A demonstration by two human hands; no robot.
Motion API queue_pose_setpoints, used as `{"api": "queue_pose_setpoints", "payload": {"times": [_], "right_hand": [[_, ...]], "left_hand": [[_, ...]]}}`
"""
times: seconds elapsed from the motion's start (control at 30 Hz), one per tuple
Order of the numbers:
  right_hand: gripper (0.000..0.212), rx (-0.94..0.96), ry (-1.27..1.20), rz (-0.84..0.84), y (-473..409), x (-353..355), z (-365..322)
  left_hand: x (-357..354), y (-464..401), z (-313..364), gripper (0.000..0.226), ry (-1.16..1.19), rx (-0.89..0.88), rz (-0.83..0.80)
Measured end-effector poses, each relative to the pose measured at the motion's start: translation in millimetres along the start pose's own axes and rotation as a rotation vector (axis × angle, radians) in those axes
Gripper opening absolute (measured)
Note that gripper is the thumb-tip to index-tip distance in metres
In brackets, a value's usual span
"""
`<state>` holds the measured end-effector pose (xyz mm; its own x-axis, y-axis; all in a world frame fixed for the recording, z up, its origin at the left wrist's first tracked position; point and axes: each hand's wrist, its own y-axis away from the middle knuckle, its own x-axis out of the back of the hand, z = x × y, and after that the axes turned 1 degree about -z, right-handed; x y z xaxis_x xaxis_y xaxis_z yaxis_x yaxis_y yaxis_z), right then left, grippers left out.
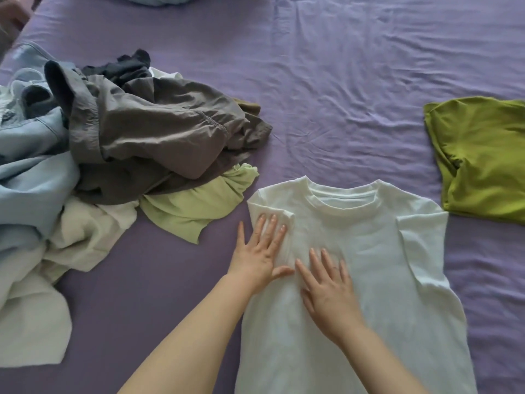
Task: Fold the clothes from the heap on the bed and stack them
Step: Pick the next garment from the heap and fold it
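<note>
covering the whole view is a wrinkled purple bed sheet point(355, 89), and on it a white cotton t-shirt point(383, 274) lies flat, collar away from the person. left of the t-shirt sits the heap of crumpled grey, blue, cream and pale green clothes point(119, 143); right of it, a folded olive-green top point(483, 160). the left hand point(260, 258) presses, fingers spread, on the t-shirt's folded-in sleeve; the right hand point(329, 294) lies flat on its chest.

White T-shirt point(383, 265): soft matt knit cloth. Grey trousers point(147, 132): thin, crinkly woven fabric. Bed sheet point(355, 95): matt purple cloth, creased.
</note>
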<state>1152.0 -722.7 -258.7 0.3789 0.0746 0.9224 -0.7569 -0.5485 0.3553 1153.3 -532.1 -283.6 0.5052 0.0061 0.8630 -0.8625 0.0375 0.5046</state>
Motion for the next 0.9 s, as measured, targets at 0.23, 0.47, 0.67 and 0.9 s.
{"api": "queue_pose_setpoints", "payload": {"times": [0.23,0.47,0.67,0.9], "right_hand": [[0.061,-0.045,-0.069,-0.145,67,-6,14],[0.057,-0.020,-0.132,-0.148,173,-24,22],[0.052,0.018,-0.145,-0.263,252,-60,27],[0.041,0.047,-0.157,-0.170,287,-84,25]], "left_hand": [[0,57,51,0.073,0.084,0.112,0.100],[-43,168,143,0.059,0.242,0.011,-0.039],[-74,237,184,0.051,0.317,-0.006,-0.097],[-102,261,205,0.037,0.272,-0.099,-0.015]]}}
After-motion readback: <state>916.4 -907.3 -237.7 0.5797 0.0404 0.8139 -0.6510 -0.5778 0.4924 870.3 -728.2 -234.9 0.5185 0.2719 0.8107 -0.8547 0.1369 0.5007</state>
